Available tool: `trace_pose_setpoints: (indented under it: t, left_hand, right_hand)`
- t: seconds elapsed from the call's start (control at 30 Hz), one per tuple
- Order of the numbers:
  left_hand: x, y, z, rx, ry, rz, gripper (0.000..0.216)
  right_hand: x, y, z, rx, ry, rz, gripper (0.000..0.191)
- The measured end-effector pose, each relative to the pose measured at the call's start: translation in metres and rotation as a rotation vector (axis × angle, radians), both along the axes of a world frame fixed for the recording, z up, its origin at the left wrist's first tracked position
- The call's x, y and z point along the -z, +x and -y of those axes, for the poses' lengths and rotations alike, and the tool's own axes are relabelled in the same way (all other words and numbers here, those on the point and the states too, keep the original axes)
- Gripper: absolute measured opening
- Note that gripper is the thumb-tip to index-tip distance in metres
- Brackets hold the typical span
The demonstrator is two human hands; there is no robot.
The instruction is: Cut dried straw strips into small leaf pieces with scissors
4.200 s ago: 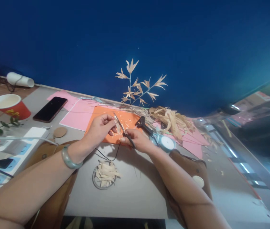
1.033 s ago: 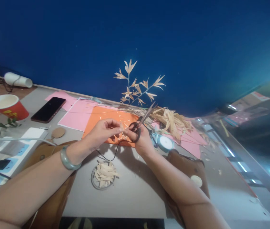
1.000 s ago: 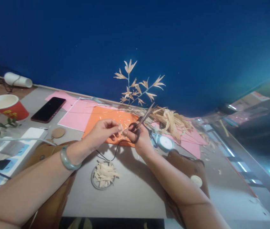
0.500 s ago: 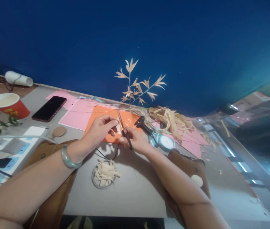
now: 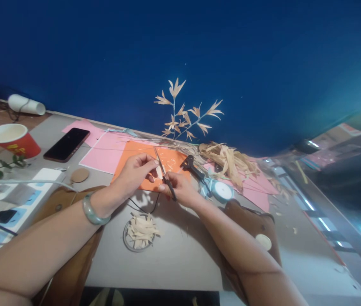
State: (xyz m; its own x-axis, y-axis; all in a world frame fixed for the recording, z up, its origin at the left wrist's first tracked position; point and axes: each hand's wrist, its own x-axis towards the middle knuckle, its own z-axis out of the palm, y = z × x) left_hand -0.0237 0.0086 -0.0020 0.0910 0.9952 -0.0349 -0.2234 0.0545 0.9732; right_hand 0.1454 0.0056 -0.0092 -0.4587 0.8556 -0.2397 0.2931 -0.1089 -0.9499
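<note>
The left hand [image 5: 134, 172] pinches a small pale strip [image 5: 159, 171], probably dried husk though the view is blurred, over the orange sheet [image 5: 131, 149] on the far side of the desk [image 5: 174, 255]. The right hand [image 5: 182, 190] grips the scissors [image 5: 165, 176], blades at the strip. With the blades this near the left fingertips, a nick is a risk, and a loose pinch could let the strip twist or drop.

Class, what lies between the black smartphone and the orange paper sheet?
A pink paper sheet lies flat between the black smartphone and the orange paper sheet, in the head view.
</note>
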Motion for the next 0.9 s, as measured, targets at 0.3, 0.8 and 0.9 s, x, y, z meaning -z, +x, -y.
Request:
trace_pose_setpoints:
  t: [0.3,0.8,0.9]
  left_hand:
    - [-0.0008,0.0009,0.0006,-0.011,-0.005,0.015,0.019]
    - [-0.0009,0.0003,0.0001,0.002,-0.004,0.017,0.021]
    - [-0.0010,0.0003,0.0005,-0.015,0.002,0.021,0.022]
  right_hand:
    - [0.0029,0.0001,-0.0002,0.017,-0.009,-0.027,0.052]
    - [0.0064,-0.0021,0.0027,0.023,0.003,-0.027,0.048]
    - [0.0040,-0.0020,0.0014,0.063,0.038,-0.037,0.049]
